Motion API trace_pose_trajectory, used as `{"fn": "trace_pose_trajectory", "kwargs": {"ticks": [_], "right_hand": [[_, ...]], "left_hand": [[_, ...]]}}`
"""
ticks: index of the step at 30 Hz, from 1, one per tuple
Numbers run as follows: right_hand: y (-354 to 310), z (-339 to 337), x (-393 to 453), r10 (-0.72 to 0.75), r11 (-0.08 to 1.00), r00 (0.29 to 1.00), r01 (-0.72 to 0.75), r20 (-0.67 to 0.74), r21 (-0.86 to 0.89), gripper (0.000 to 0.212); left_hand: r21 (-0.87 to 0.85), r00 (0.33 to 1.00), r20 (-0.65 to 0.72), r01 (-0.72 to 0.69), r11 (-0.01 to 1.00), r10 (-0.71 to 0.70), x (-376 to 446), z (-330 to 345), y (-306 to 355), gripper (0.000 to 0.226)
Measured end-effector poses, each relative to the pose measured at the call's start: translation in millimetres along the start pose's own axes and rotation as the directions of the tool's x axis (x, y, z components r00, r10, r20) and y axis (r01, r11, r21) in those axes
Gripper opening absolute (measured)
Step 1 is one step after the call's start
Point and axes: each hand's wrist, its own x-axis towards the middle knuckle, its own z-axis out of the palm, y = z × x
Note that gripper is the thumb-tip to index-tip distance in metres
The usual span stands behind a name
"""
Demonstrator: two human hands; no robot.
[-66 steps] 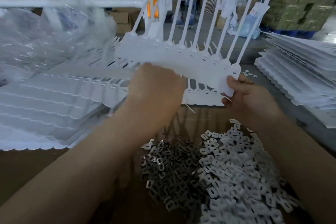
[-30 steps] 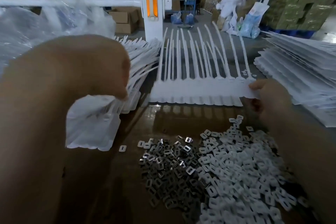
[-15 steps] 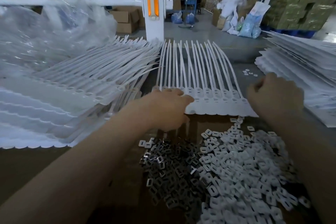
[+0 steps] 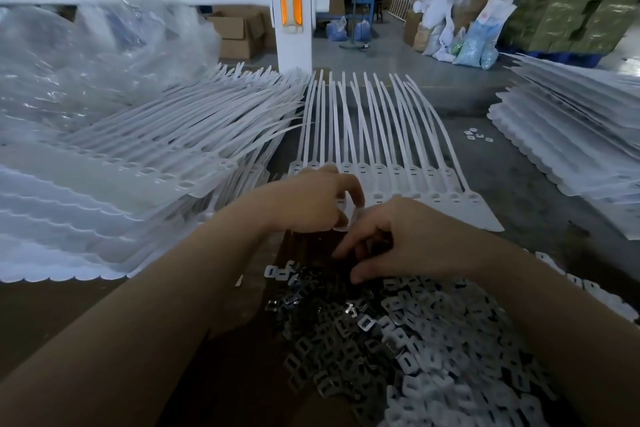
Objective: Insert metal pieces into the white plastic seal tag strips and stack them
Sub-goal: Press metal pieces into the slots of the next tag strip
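Currently my left hand [image 4: 311, 199] pinches the strip [image 4: 398, 184] edge; right hand [image 4: 398, 239] fingers curl over the metal pieces [image 4: 311, 305], grasp unclear. I should lift one piece only, then seat it squarely.

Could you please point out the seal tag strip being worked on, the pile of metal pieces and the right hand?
seal tag strip [image 4: 433, 199], head view, flat tag row.
pile of metal pieces [image 4: 332, 326], head view, middle of the heap.
right hand [image 4: 398, 239], head view, back of hand.

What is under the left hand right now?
The left hand lies on the near-left end of the flat tag strip, fingers curled at its edge. The slots beneath it are covered, so any inserted metal there cannot be seen.
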Motion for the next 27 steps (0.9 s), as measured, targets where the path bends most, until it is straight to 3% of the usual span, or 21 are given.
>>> {"fn": "trace_pose_trajectory", "kwargs": {"ticks": [3, 19, 23, 27], "right_hand": [[1, 3, 1, -0.012, 1.0, 1.0, 0.012, -0.013, -0.016, 0.028], [2, 13, 2, -0.052, 0.999, 0.992, 0.051, -0.118, -0.014, 0.001], [4, 11, 1, 0.005, 0.996, 0.967, 0.019, -0.256, 0.088, 0.005], [12, 7, 3, 0.098, 0.994, 0.852, -0.056, -0.514, 0.097, 0.004]], "left_hand": [[-0.054, 1.0, -0.008, -0.016, 0.998, 0.015, 2, 1, -2, 0.037], [-0.202, 0.998, -0.056, -0.053, 0.978, 0.043, 1, 6, -1, 0.029], [-0.193, 0.997, -0.073, -0.036, 0.981, 0.023, 2, 3, 0, 0.018], [-0.308, 0.987, -0.152, 0.001, 0.951, -0.05, 1, -5, -3, 0.012]]}}
